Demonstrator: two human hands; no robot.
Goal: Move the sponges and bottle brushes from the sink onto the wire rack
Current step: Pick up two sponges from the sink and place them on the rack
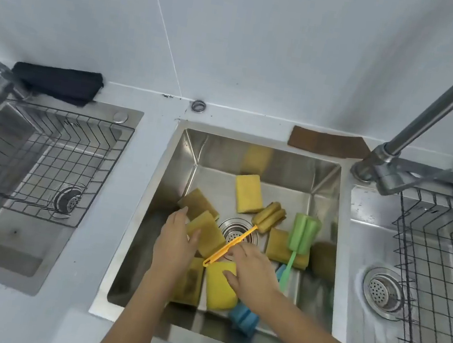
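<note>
- We find both hands down in the middle sink [326, 186].
- Left hand [175, 240]: grip closed on a yellow-green sponge [205, 234] near the drain [237, 230].
- Right hand [255, 274]: fingers spread, resting on a bright yellow sponge [219, 287]; grip holds nothing.
- Orange brush [238, 239] lies across the drain; green brush [300, 238] lies to its right.
- Wire rack [44, 161] sits in the left basin.

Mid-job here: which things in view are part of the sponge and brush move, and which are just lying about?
Job: sponges, orange brush, green brush, blue brush, middle sink, left rack, right rack.

Lying about: black cloth, brown pad, faucet.
</note>
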